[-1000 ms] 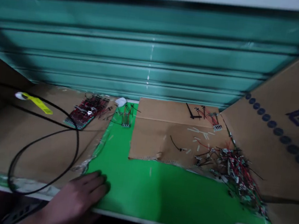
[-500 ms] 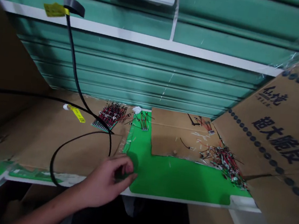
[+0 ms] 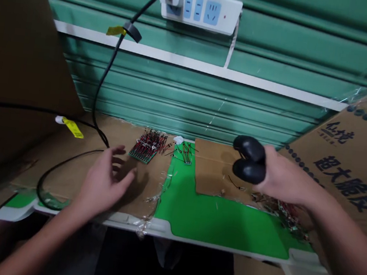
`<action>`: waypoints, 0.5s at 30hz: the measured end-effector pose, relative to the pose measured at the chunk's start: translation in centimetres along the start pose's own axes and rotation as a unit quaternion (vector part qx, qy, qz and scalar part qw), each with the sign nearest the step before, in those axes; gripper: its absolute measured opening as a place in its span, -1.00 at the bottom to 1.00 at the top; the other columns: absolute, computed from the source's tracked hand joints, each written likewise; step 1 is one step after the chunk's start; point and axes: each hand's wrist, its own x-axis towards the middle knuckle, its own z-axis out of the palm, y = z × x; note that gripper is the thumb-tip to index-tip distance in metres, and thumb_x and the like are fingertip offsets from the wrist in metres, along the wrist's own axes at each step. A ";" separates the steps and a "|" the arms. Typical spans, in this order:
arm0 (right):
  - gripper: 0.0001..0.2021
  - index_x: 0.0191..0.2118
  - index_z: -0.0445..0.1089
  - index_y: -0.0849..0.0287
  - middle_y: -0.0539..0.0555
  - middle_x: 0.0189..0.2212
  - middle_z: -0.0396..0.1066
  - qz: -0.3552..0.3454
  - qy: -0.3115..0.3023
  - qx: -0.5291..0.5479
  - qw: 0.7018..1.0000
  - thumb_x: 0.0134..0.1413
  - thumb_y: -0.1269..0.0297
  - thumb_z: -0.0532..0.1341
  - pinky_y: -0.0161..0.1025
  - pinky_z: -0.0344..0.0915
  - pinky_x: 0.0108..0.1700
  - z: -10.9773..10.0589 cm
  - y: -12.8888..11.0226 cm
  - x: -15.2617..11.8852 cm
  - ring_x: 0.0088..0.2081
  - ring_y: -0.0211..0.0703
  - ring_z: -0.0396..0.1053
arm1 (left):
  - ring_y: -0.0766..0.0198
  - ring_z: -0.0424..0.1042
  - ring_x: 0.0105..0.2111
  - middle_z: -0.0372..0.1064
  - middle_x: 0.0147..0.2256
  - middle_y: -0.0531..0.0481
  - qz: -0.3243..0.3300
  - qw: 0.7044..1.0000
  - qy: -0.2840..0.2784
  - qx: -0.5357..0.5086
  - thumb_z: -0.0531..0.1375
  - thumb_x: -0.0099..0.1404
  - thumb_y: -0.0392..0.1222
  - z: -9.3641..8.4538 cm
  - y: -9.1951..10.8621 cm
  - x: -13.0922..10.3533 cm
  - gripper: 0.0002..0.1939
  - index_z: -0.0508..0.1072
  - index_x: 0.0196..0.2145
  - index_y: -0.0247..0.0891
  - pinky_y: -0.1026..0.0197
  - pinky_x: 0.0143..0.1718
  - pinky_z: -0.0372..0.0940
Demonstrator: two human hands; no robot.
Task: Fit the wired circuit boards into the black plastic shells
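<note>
My left hand is above the cardboard on the left half of the table, fingers spread and curved, with nothing visible in it. It is beside a thin black cable and near a bunch of small circuit boards with red and black wires. At the right, my right hand is closed round a smooth black object with two rounded lobes, held above the right cardboard sheet. The frames do not show what kind of thing it is. Fewer wired boards lie on the green strip between.
A white power strip with a plug in it hangs on the green ribbed wall. From it a black cable drops to the table. Tall cardboard panels flank both sides. A tangle of wired parts lies under my right forearm.
My right hand has come into view from the right, holding the black two-lobed object. My left hand has moved left and its fingers have spread. The camera view has shifted.
</note>
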 end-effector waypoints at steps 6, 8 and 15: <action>-0.20 0.18 0.23 0.17 0.31 -0.01 0.57 0.006 -0.135 -0.077 0.988 -0.23 0.18 0.50 -0.13 0.27 -0.34 3.7 -2.8 10.3 -0.13 0.24 0.57 | -0.19 0.53 -0.02 0.27 0.29 -0.47 -0.058 0.991 0.092 0.076 0.38 0.21 0.10 -0.2 -0.9 5.8 -0.08 0.20 0.38 -0.39 -0.24 0.01 0.51; -0.14 0.22 0.23 0.20 0.35 0.02 0.56 0.006 -0.153 -0.092 0.984 -0.26 0.21 0.52 -0.12 0.32 -0.28 4.6 -3.0 11.8 -0.07 0.27 0.58 | -0.16 0.54 -0.09 0.25 0.28 -0.46 -0.057 0.991 0.103 0.059 0.41 0.16 0.07 0.8 -0.3 7.9 -0.11 0.25 0.32 -0.39 -0.29 0.10 0.47; -0.08 0.30 0.17 0.20 0.35 0.12 0.52 -0.009 -0.177 -0.075 0.981 -0.20 0.22 0.55 -0.14 0.35 -0.24 5.8 -2.4 13.8 -0.01 0.25 0.57 | 0.06 0.51 -0.27 0.38 0.09 -0.29 0.004 0.991 0.096 -0.093 0.39 0.13 -0.11 8.0 3.7 12.5 -0.44 0.36 0.06 -0.26 -0.10 -0.11 0.48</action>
